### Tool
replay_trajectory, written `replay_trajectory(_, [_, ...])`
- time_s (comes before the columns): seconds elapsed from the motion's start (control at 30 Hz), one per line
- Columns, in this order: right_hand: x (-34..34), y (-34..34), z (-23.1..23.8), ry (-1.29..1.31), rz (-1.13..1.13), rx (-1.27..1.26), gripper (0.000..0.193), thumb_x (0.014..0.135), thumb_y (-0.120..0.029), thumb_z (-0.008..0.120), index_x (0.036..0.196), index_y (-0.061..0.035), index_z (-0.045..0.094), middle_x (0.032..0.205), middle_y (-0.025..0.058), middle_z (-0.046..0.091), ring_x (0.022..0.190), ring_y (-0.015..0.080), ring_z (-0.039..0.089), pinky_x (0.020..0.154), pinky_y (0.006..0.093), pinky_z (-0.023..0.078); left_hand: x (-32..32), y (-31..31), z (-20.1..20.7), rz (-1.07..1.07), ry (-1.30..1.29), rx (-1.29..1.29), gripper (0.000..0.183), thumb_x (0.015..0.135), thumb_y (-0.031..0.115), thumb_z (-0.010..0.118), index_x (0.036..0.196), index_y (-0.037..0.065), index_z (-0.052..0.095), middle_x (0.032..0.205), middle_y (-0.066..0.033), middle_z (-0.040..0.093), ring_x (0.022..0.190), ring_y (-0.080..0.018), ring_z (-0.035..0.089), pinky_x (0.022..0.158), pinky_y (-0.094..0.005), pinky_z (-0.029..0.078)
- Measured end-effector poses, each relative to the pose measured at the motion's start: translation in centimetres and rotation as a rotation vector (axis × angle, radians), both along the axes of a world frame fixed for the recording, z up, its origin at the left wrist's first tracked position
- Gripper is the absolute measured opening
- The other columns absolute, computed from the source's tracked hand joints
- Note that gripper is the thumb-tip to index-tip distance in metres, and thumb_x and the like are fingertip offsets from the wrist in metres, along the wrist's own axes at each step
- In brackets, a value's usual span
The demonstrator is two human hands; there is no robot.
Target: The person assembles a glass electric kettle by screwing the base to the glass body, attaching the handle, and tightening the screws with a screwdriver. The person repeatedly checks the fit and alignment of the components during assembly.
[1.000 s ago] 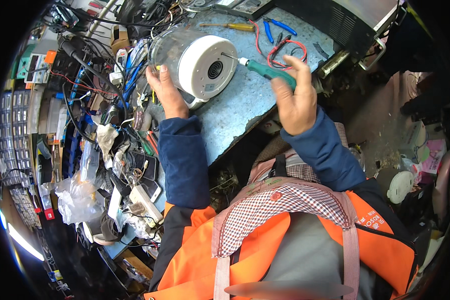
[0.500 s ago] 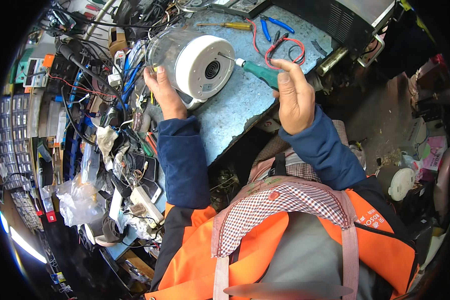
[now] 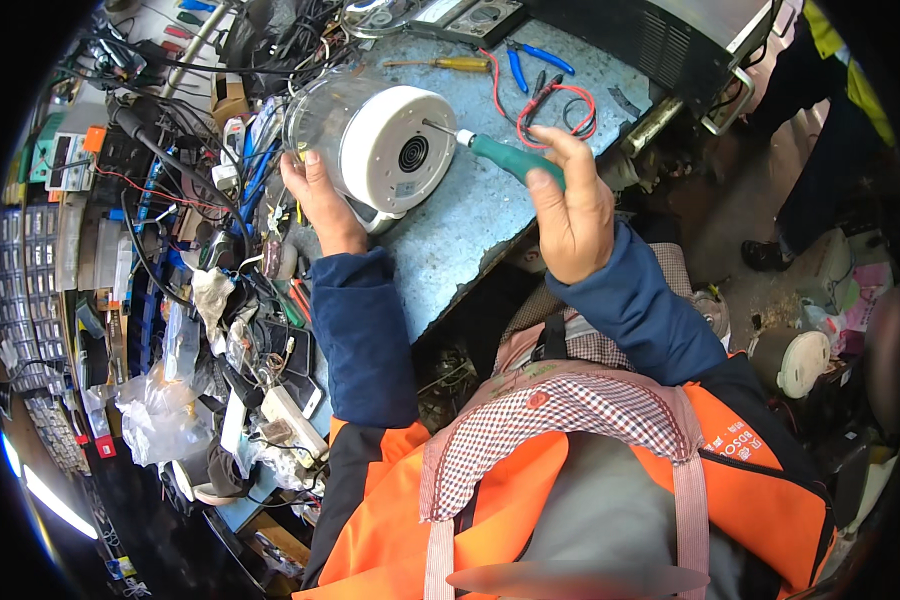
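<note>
A glass electric kettle (image 3: 378, 150) lies on its side on the worktable, its round white base turned towards me. My left hand (image 3: 322, 203) steadies the kettle's near left side, thumb up and fingers partly hidden along the glass. My right hand (image 3: 578, 218) holds the green handle of a screwdriver (image 3: 510, 156) between thumb and fingers. The shaft points left, and its tip meets the base near the rim, at what looks like a screw hole. A dark ring-shaped socket (image 3: 413, 154) sits in the middle of the base.
Behind the kettle lie a yellow-handled screwdriver (image 3: 455, 64), blue-handled pliers (image 3: 530, 62) and red and black test leads (image 3: 560, 108). A multimeter (image 3: 480, 18) and a black metal case (image 3: 660, 45) stand farther back. Tangled cables and parts crowd the left. Another person's leg (image 3: 820, 180) shows at right.
My right hand and the screwdriver have moved slightly left in the picture, as has the kettle. At the far right, another person in dark and yellow clothing has come further into view.
</note>
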State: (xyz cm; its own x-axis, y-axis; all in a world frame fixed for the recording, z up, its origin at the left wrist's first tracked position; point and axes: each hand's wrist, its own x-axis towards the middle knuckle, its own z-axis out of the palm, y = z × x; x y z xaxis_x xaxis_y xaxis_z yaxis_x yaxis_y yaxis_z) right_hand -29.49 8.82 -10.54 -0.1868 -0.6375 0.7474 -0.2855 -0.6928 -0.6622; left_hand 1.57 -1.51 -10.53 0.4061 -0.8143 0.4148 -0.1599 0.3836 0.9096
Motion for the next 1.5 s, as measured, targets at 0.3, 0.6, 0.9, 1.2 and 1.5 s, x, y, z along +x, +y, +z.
replay_trajectory(0.3, [0.4,0.2,0.2,-0.023,-0.052,0.019,0.044,0.104,-0.010,0.072,0.144,0.0005,0.058,0.117,0.0213,0.069,0.095,0.0338,0.071,0.088,0.0393,0.057,0.3,0.0,-0.4,-0.003,-0.007,-0.017,0.088,0.113,0.049,0.062,0.171,-0.004,0.023,0.166,-0.0259,0.041,0.150,-0.0324,0.045,0.128,-0.0437,0.033])
replay_trajectory(0.6, [0.6,0.4,-0.1,-0.061,-0.026,0.016,0.043,0.105,-0.012,0.072,0.143,0.0004,0.059,0.117,0.0196,0.066,0.100,0.0320,0.069,0.089,0.0389,0.056,0.0,0.0,-0.2,0.000,0.027,-0.014,0.088,0.113,0.048,0.064,0.171,-0.005,0.024,0.163,-0.0245,0.043,0.147,-0.0312,0.048,0.126,-0.0435,0.036])
replay_trajectory(0.9, [-0.2,1.2,0.9,-0.154,0.141,0.353,0.043,0.103,-0.011,0.074,0.143,-0.0004,0.060,0.119,0.0201,0.066,0.101,0.0286,0.070,0.090,0.0395,0.057,0.0,0.3,0.0,-0.003,0.013,0.001,0.085,0.113,0.047,0.063,0.171,-0.003,0.025,0.163,-0.0241,0.044,0.147,-0.0314,0.047,0.126,-0.0434,0.035])
replay_trajectory(1.2, [0.4,0.7,0.2,-0.072,0.032,0.103,0.040,0.102,-0.010,0.074,0.138,0.0001,0.060,0.123,0.0196,0.063,0.107,0.0329,0.068,0.093,0.0408,0.055,-0.1,0.1,-0.1,0.003,-0.005,-0.021,0.084,0.114,0.047,0.062,0.171,-0.003,0.026,0.160,-0.0240,0.045,0.145,-0.0304,0.049,0.124,-0.0424,0.037])
replay_trajectory(1.5, [0.1,0.7,0.9,-0.214,0.091,0.356,0.041,0.102,-0.010,0.076,0.137,0.0005,0.058,0.116,0.0195,0.067,0.100,0.0324,0.069,0.091,0.0411,0.056,-0.1,0.3,-0.1,0.016,-0.008,-0.006,0.085,0.114,0.047,0.062,0.172,-0.003,0.025,0.164,-0.0252,0.043,0.148,-0.0318,0.047,0.126,-0.0434,0.035])
